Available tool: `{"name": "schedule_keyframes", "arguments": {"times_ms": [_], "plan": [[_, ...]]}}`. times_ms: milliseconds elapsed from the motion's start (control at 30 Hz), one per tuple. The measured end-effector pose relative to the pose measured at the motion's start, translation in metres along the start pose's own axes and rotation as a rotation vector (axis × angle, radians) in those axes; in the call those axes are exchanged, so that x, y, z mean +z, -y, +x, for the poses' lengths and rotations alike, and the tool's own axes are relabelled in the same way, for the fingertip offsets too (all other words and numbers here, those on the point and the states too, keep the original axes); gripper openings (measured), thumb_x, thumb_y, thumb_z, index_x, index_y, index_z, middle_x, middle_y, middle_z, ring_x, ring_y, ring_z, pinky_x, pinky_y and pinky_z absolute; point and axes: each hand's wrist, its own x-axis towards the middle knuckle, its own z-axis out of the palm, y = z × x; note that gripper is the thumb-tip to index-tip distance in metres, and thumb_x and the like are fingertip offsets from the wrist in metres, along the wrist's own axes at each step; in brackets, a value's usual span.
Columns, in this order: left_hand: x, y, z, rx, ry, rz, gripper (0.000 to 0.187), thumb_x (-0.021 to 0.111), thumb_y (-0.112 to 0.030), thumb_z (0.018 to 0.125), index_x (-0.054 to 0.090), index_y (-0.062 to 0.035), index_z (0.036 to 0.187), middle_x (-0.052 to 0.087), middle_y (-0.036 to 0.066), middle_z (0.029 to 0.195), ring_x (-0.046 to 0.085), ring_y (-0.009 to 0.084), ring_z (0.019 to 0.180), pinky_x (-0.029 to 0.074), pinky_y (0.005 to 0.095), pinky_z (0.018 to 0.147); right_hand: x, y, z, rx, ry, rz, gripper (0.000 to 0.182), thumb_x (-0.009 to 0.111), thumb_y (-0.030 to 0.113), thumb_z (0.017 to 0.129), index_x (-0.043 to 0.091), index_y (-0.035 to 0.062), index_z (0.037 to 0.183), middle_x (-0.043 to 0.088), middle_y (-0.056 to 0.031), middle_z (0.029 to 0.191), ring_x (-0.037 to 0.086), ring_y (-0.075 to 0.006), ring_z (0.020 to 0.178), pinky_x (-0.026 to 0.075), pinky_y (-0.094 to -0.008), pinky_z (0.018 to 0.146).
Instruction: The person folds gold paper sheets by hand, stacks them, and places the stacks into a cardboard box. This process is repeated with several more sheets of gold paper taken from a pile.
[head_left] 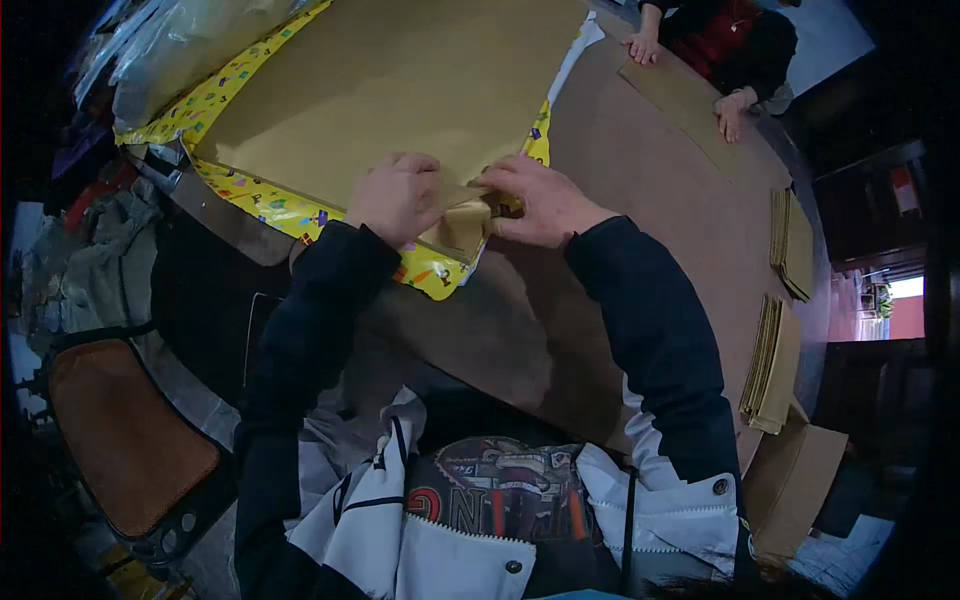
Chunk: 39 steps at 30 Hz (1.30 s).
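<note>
My left hand (400,197) is closed, its curled fingers on a small folded brown cardboard piece (464,228) at the near corner of a large brown sheet (390,85). From the other side, my right hand (548,204) grips the same piece between fingers and thumb. Yellow paper with a colourful print (268,207) shows along the sheet's left and near edges. Part of it lies just below my hands. My fingers hide some of the folded piece, so its full shape does not show.
Across the brown table (655,230), another person's hands (732,113) rest on a flat brown cardboard piece (680,110). Two stacks of folded cardboard (790,245) lie along the right edge. Clear plastic (190,65) is heaped at far left. A brown-backed chair (130,435) stands left.
</note>
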Motion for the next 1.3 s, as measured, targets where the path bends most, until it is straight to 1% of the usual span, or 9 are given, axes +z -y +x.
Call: {"name": "schedule_keyframes", "arguments": {"times_ms": [133, 467, 733, 900, 1000, 1100, 1200, 1233, 1300], "plan": [[-0.002, -0.001, 0.000, -0.008, 0.007, 0.003, 0.026, 0.065, -0.033, 0.076, 0.068, -0.0105, 0.088, 0.057, 0.003, 0.120, 0.051, 0.0258, 0.111, 0.045, 0.0443, 0.086, 0.000, 0.008, -0.003, -0.003, -0.017, -0.066, 0.063, 0.074, 0.038, 0.072, 0.054, 0.0071, 0.123, 0.050, -0.0159, 0.120, 0.049, -0.0329, 0.113, 0.044, -0.0386, 0.096], [-0.002, -0.002, 0.000, 0.011, -0.020, 0.000, 0.027, 0.064, -0.032, 0.076, 0.069, -0.0094, 0.091, 0.056, 0.004, 0.121, 0.050, 0.0264, 0.112, 0.045, 0.0447, 0.086, 0.007, 0.012, -0.004, -0.010, -0.045, -0.106, 0.069, 0.075, 0.039, 0.070, 0.050, 0.0076, 0.126, 0.050, -0.0169, 0.118, 0.049, -0.0335, 0.112, 0.045, -0.0395, 0.093], [-0.004, -0.002, 0.001, -0.038, 0.056, -0.041, 0.032, 0.065, -0.032, 0.076, 0.068, -0.0081, 0.097, 0.054, 0.005, 0.125, 0.049, 0.0283, 0.115, 0.042, 0.0442, 0.093, 0.021, 0.005, 0.000, -0.006, -0.153, -0.117, 0.060, 0.073, 0.031, 0.070, 0.053, 0.0073, 0.121, 0.053, -0.0151, 0.110, 0.051, -0.0324, 0.104, 0.046, -0.0397, 0.089], [0.005, 0.007, -0.004, 0.000, -0.031, -0.084, 0.036, 0.066, -0.034, 0.076, 0.067, -0.0065, 0.100, 0.054, 0.006, 0.126, 0.050, 0.0286, 0.113, 0.042, 0.0416, 0.093, 0.026, 0.007, 0.005, 0.058, -0.222, -0.158, 0.049, 0.070, 0.022, 0.072, 0.055, 0.0080, 0.116, 0.054, -0.0136, 0.106, 0.053, -0.0325, 0.103, 0.045, -0.0407, 0.089], [0.004, 0.009, -0.004, 0.039, -0.070, -0.124, 0.039, 0.067, -0.032, 0.075, 0.066, -0.0047, 0.102, 0.057, 0.008, 0.124, 0.051, 0.0291, 0.112, 0.042, 0.0399, 0.093, 0.027, 0.008, 0.008, 0.056, -0.263, -0.146, 0.046, 0.071, 0.022, 0.073, 0.056, 0.0081, 0.113, 0.054, -0.0133, 0.103, 0.053, -0.0326, 0.101, 0.046, -0.0402, 0.088], [0.001, 0.008, -0.004, -0.012, -0.055, -0.190, 0.041, 0.067, -0.033, 0.074, 0.066, -0.0059, 0.104, 0.058, 0.009, 0.122, 0.052, 0.0290, 0.111, 0.042, 0.0395, 0.093, 0.026, 0.007, 0.008, 0.080, -0.235, -0.140, 0.041, 0.070, 0.027, 0.077, 0.057, 0.0089, 0.111, 0.055, -0.0119, 0.100, 0.053, -0.0317, 0.099, 0.046, -0.0403, 0.085], [-0.002, 0.013, -0.004, 0.072, -0.062, -0.231, 0.039, 0.068, -0.030, 0.074, 0.067, -0.0071, 0.105, 0.059, 0.011, 0.120, 0.055, 0.0304, 0.109, 0.044, 0.0405, 0.091, 0.027, 0.007, 0.009, 0.101, -0.242, -0.124, 0.038, 0.069, 0.029, 0.079, 0.058, 0.0100, 0.110, 0.055, -0.0109, 0.099, 0.053, -0.0309, 0.099, 0.046, -0.0407, 0.085], [0.001, 0.012, -0.008, -0.003, -0.087, -0.410, 0.034, 0.069, -0.028, 0.076, 0.067, -0.0053, 0.101, 0.060, 0.013, 0.118, 0.055, 0.0307, 0.109, 0.045, 0.0394, 0.091, 0.026, 0.007, 0.009, 0.093, -0.247, -0.126, 0.039, 0.069, 0.028, 0.078, 0.058, 0.0102, 0.110, 0.056, -0.0110, 0.099, 0.054, -0.0308, 0.099, 0.046, -0.0406, 0.085], [0.007, 0.023, -0.009, -0.003, -0.064, -0.443, 0.033, 0.069, -0.028, 0.077, 0.067, -0.0051, 0.100, 0.060, 0.014, 0.119, 0.054, 0.0312, 0.111, 0.044, 0.0392, 0.092, 0.030, 0.004, 0.012, 0.057, -0.316, -0.175, 0.036, 0.069, 0.026, 0.077, 0.059, 0.0116, 0.108, 0.056, -0.0106, 0.098, 0.055, -0.0304, 0.097, 0.047, -0.0400, 0.083]]}}
